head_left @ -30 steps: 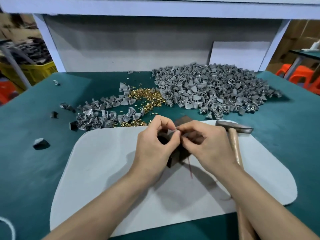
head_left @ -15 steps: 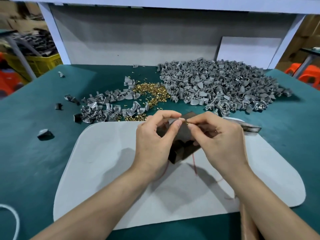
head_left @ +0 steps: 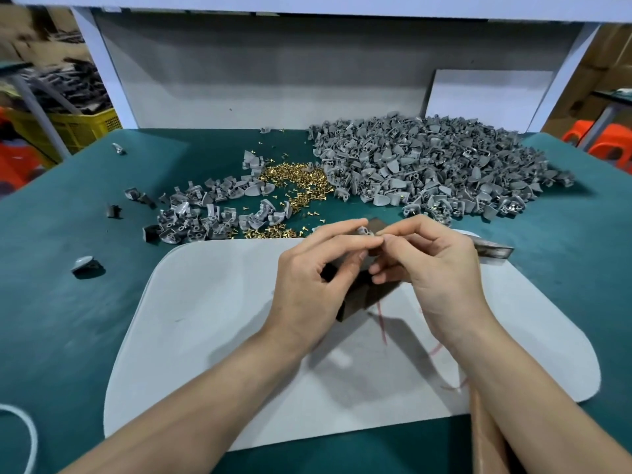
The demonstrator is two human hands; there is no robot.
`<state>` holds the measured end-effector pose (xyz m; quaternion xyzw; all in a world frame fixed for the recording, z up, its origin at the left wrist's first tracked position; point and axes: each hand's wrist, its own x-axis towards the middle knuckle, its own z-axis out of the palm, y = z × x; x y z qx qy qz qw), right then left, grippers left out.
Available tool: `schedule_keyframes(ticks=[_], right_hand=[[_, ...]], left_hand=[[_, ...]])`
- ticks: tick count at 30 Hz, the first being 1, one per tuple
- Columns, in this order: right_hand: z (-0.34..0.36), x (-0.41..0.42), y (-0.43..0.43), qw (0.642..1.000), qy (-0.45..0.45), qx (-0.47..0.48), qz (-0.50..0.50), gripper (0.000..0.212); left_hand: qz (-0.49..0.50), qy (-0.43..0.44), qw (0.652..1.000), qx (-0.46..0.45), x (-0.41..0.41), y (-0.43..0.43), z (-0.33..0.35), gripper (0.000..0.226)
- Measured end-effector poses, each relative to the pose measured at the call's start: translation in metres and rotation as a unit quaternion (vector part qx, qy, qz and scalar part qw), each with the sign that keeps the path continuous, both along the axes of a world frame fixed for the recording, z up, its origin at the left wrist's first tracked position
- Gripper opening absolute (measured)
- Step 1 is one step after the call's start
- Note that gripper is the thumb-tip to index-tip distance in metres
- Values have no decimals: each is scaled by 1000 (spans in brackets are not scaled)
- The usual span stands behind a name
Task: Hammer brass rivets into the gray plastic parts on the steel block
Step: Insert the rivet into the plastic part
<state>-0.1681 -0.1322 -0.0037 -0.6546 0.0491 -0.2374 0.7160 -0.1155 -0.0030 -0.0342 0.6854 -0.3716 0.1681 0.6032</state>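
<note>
My left hand (head_left: 313, 278) pinches a small gray plastic part (head_left: 364, 231) between thumb and forefinger, above the dark steel block (head_left: 359, 297) on the white mat (head_left: 212, 323). My right hand (head_left: 431, 268) meets it from the right, with thumb and forefinger pinched at the part; whether a rivet sits between them is hidden. Loose brass rivets (head_left: 297, 183) lie in a heap behind the mat. The hammer's steel head (head_left: 492, 249) pokes out behind my right hand, and its wooden handle (head_left: 485, 436) runs under my right forearm.
A large pile of gray parts (head_left: 434, 165) fills the back right of the green table (head_left: 68, 285). A smaller scatter of gray parts (head_left: 205, 213) lies at the back left. A single gray piece (head_left: 83, 263) lies left of the mat. A white cord (head_left: 24, 432) loops at the bottom left.
Both hands have stayed over the block. The right hand's pinched fingers closed the small gap to the left hand's fingertips, and the gray part now shows between them.
</note>
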Motion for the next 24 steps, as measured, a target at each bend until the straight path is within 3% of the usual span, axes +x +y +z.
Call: schedule_keyframes(ticks=[6, 16, 20, 24], right_hand=[[2, 1, 2, 1000, -5, 17, 4, 21], [2, -1, 5, 1000, 1, -22, 20, 26], [1, 0, 7, 999, 8, -50, 17, 24], [-1, 1, 6, 998, 12, -63, 17, 26]], left_hand=[[-7, 71, 997, -19, -4, 0, 2, 39], [23, 39, 999, -1, -1, 1, 2, 51], [4, 63, 998, -11, -2, 0, 2, 68], [-46, 105, 992, -43, -3, -2, 3, 70]])
